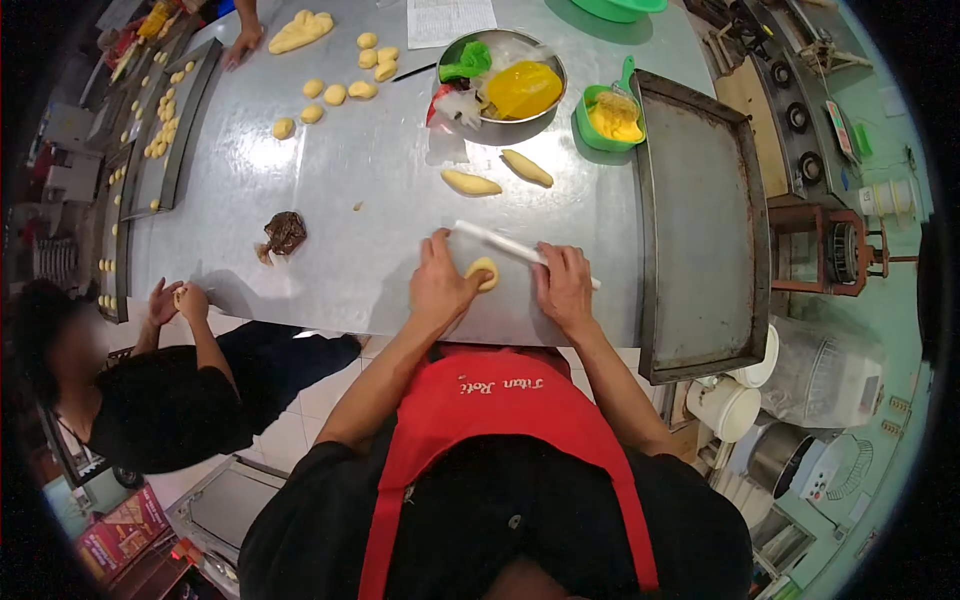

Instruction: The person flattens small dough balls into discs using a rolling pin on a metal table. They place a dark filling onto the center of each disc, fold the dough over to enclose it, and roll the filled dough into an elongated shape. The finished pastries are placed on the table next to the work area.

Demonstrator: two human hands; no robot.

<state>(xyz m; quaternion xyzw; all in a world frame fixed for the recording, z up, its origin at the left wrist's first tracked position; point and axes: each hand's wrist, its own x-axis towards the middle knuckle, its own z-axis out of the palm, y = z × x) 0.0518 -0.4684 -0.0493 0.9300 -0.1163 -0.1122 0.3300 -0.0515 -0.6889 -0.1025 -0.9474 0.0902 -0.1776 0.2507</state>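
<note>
My left hand (442,281) is over the steel table, its thumb touching the edge of a small flattened dough piece (484,268) and its fingers apart from it. In my right hand (564,285) is a thin white rolling pin (495,238), lying at a slant just beyond that dough. The pin's far left end comes close to my left fingertips. Beyond the pin lie two spindle-shaped dough pieces, one on the left (471,182) and one on the right (527,168).
A baking tray (759,225) borders the right side. Farther back stand a green tub (585,124) of yellow spread and a steel bowl (551,120) holding bags. Dough balls (335,94) and a brown-filled bag (285,233) lie left. A co-worker (165,390) handles a small piece at left.
</note>
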